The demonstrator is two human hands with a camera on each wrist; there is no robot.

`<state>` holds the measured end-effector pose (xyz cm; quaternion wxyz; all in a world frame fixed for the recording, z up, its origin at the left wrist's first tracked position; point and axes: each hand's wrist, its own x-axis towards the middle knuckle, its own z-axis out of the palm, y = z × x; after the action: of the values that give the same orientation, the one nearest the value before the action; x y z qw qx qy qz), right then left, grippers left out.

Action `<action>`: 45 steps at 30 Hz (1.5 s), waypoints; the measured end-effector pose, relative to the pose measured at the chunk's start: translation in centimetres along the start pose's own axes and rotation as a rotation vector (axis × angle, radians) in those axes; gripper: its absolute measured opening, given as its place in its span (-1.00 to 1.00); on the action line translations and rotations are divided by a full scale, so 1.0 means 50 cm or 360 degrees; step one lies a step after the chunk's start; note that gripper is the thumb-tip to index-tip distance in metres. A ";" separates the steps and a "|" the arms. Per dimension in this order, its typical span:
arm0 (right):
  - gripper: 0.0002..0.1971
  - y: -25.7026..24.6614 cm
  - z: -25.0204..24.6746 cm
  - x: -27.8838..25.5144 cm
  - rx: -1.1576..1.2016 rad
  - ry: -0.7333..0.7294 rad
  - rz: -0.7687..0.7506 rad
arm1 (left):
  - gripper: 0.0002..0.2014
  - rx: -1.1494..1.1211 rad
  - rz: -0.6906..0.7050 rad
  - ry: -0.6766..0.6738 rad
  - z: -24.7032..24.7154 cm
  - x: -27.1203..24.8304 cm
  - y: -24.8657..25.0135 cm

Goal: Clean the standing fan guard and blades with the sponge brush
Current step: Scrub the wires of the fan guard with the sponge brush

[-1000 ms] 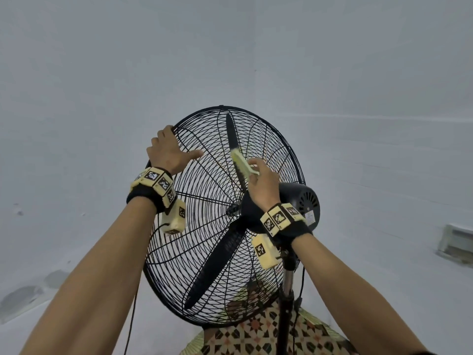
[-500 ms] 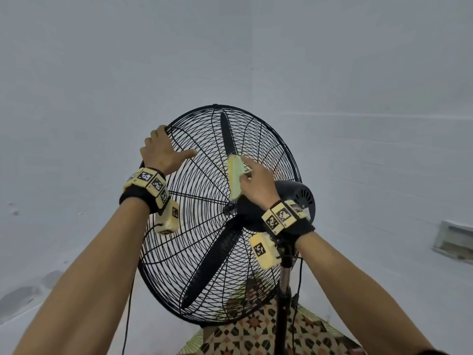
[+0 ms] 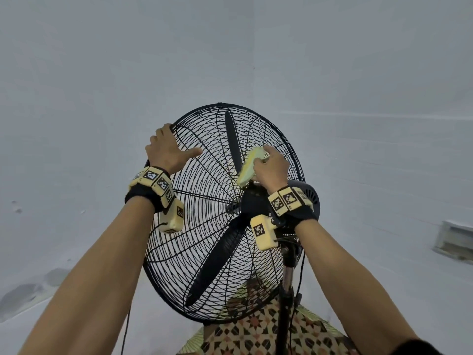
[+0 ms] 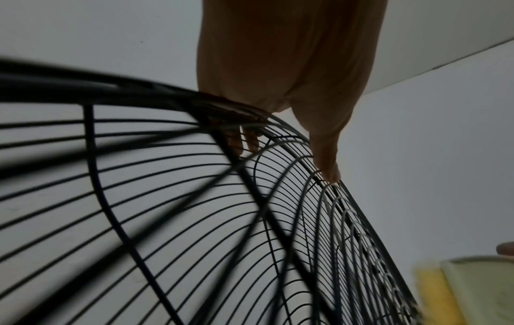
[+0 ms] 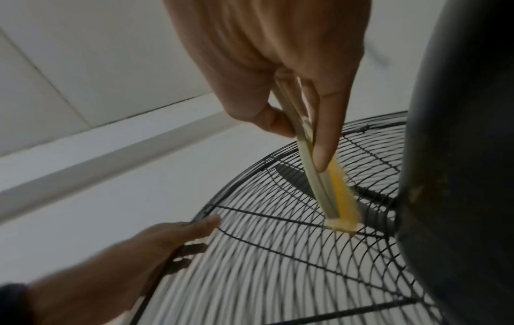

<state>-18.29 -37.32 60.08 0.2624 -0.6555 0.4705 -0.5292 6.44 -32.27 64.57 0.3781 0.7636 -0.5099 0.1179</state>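
Head view: left hand (image 3: 166, 149) grips guard (image 3: 204, 226); right hand (image 3: 271, 167) seemingly presses sponge brush (image 3: 249, 167).

Head view: looks down from behind the black wire fan guard (image 3: 204, 201), both forearms in frame.
Left wrist view: close under the guard's rim, facing up.
Right wrist view: close behind the guard.
Shared: guard mesh.
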 end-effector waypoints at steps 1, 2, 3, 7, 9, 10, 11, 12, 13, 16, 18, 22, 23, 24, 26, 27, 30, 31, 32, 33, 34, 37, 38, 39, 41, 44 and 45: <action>-0.56 0.000 0.002 0.000 -0.0070 0.0055 -0.0032 | 0.12 0.0002 0.0003 0.0000 0.000 0.000 0.004; -0.58 0.000 0.005 -0.004 -0.0110 0.0067 -0.0049 | 0.12 0.0004 0.0000 -0.0003 0.000 0.001 0.006; -0.62 0.004 0.010 -0.008 -0.0094 0.0036 -0.0039 | 0.13 0.0006 -0.0005 -0.0008 -0.001 0.001 0.007; -0.83 0.011 0.011 -0.015 0.0242 -0.0355 0.0314 | 0.14 0.0007 -0.0019 -0.0015 -0.003 0.003 -0.007; -0.89 0.008 0.001 -0.005 0.0333 -0.0300 0.0361 | 0.14 -0.0006 -0.0004 -0.0014 -0.003 0.002 -0.006; -0.82 0.006 -0.002 0.000 0.0334 -0.0179 0.0346 | 0.14 -0.0007 0.0004 -0.0014 -0.003 -0.001 -0.002; -0.78 0.004 -0.004 0.003 0.0263 -0.0050 0.0314 | 0.14 -0.0004 0.0009 -0.0011 -0.003 -0.002 0.003; -0.74 0.004 -0.003 0.003 0.0165 0.0044 0.0271 | 0.13 -0.0001 0.0006 -0.0006 -0.003 -0.002 0.006; -0.75 0.004 0.000 -0.001 0.0098 0.0072 0.0247 | 0.13 0.0000 -0.0001 -0.0004 -0.003 -0.002 0.008; -0.92 0.013 0.009 -0.016 0.0193 -0.0184 0.0351 | 0.12 -0.0003 -0.0024 -0.0009 -0.005 -0.001 0.002; -0.87 0.014 -0.001 -0.018 0.0338 -0.0384 0.0470 | 0.12 -0.0007 -0.0025 -0.0014 -0.006 -0.003 -0.005; -0.87 0.014 -0.015 0.003 0.0211 -0.0050 0.0356 | 0.13 -0.0006 0.0010 -0.0013 -0.005 -0.006 0.003; -0.84 0.015 -0.012 0.002 0.0098 0.0005 0.0319 | 0.13 -0.0004 0.0011 -0.0009 -0.004 -0.006 0.005; -0.83 0.017 -0.007 -0.002 0.0015 -0.0006 0.0298 | 0.13 -0.0001 0.0005 -0.0008 -0.005 -0.006 0.006; -0.88 0.022 0.000 -0.015 0.0092 -0.0177 0.0357 | 0.13 0.0005 -0.0009 -0.0014 -0.006 -0.004 0.004; -0.89 0.025 0.001 -0.017 0.0205 -0.0290 0.0418 | 0.12 0.0006 -0.0015 -0.0015 -0.007 -0.004 0.001; -0.84 0.011 -0.018 -0.018 0.0475 -0.0378 0.0467 | 0.13 0.0014 -0.0013 -0.0018 -0.007 -0.007 -0.003; -0.75 0.002 -0.024 -0.011 0.0499 -0.0266 0.0401 | 0.13 0.0019 0.0000 -0.0019 -0.007 -0.009 -0.001; -0.65 -0.011 -0.030 -0.005 0.0461 -0.0122 0.0276 | 0.13 0.0025 0.0016 -0.0022 -0.007 -0.011 0.003; -0.62 -0.029 -0.035 0.000 0.0391 0.0014 0.0107 | 0.14 0.0031 0.0027 -0.0024 -0.007 -0.014 0.006; -0.64 -0.050 -0.037 0.003 0.0338 0.0130 -0.0068 | 0.15 0.0040 0.0031 -0.0026 -0.008 -0.016 0.009; -0.79 -0.120 -0.023 0.021 0.0344 0.0227 -0.0469 | 0.17 0.0072 -0.0007 -0.0028 -0.011 -0.023 0.010; -0.82 -0.147 -0.012 0.028 0.0349 0.0177 -0.0592 | 0.17 0.0081 -0.0029 -0.0029 -0.012 -0.026 0.008; -0.84 -0.173 0.003 0.035 0.0320 0.0113 -0.0715 | 0.18 0.0085 -0.0049 -0.0029 -0.013 -0.030 0.005; -0.85 -0.226 0.035 0.049 0.0213 -0.0031 -0.0952 | 0.20 0.0067 -0.0071 -0.0021 -0.014 -0.038 0.000; -0.81 -0.298 0.083 0.063 0.0013 -0.0253 -0.1209 | 0.20 -0.0012 -0.0081 0.0012 -0.012 -0.051 -0.003; -0.79 -0.316 0.096 0.067 -0.0081 -0.0340 -0.1253 | 0.19 -0.0026 -0.0086 0.0018 -0.012 -0.054 -0.003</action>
<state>-8.42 -34.41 73.40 0.0709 -0.8432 0.1665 -0.5062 5.46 -29.97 63.40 0.3904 0.7732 -0.4880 0.1078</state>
